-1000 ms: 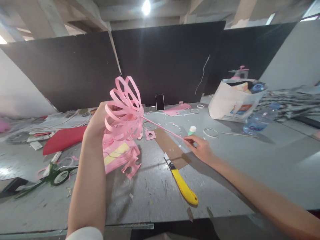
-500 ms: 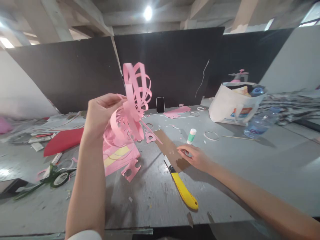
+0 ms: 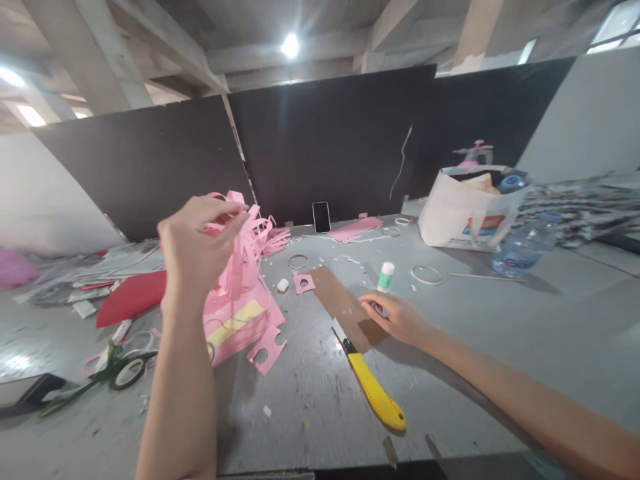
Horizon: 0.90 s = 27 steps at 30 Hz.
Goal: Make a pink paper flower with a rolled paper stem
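Observation:
My left hand point(image 3: 197, 243) is raised at the left of the middle, thumb and forefinger pinched at the pink paper strips point(image 3: 237, 267). These thin, looped strips hang down behind the hand, which partly hides them. Below them lie pink paper sheets point(image 3: 243, 333) with a yellow strip on top. My right hand point(image 3: 393, 317) is low over the right edge of a brown cardboard piece point(image 3: 333, 293), fingers curled together; whatever may be in them is hidden. A glue stick point(image 3: 385, 277) stands just behind it. A yellow utility knife point(image 3: 377, 390) lies in front, blade against the cardboard.
Cut pink scraps point(image 3: 267, 350), a phone point(image 3: 321, 217) and wire rings point(image 3: 427, 275) lie or stand about the grey table. At the right are a white bag point(image 3: 450, 213) and a water bottle point(image 3: 523, 250); at the left, red paper point(image 3: 133, 300) and green tape point(image 3: 127, 373).
My left hand has moved slightly left, and the pink strips have dropped from upright loops to a lower, hanging bundle. My right hand stays by the cardboard. The view has shifted a little.

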Each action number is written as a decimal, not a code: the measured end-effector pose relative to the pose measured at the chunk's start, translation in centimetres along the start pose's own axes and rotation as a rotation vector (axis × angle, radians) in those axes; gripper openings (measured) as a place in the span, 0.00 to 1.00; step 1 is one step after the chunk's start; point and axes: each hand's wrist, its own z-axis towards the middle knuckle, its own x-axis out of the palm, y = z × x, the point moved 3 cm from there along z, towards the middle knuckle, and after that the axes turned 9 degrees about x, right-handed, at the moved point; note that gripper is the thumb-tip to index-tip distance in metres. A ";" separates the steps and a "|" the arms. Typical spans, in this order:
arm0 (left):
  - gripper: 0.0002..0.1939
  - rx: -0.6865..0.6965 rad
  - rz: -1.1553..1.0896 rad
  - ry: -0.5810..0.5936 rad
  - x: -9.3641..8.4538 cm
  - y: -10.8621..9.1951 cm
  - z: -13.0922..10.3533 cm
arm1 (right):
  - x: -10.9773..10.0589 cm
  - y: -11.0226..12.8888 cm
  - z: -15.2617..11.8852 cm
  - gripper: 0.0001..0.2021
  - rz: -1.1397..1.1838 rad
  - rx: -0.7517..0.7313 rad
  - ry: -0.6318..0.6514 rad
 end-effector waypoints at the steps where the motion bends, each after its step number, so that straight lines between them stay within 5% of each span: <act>1: 0.02 0.076 0.025 0.054 0.9 0.0 -0.2 | -0.1 0.0 0.0 0.09 0.000 0.008 0.005; 7: 0.12 0.392 0.153 0.452 8.7 -2.2 -3.3 | -0.7 0.0 0.2 0.11 0.022 0.032 -0.019; 13: 0.14 0.484 0.234 0.775 14.1 -5.2 -10.0 | -0.7 -0.1 0.1 0.11 0.064 0.009 -0.058; 20: 0.14 0.406 0.148 0.911 14.7 -5.6 -17.5 | -0.3 0.8 0.0 0.12 0.073 -0.053 -0.013; 27: 0.20 0.225 0.263 0.843 13.7 -4.9 -19.6 | 0.3 0.4 -0.2 0.11 0.071 -0.097 0.000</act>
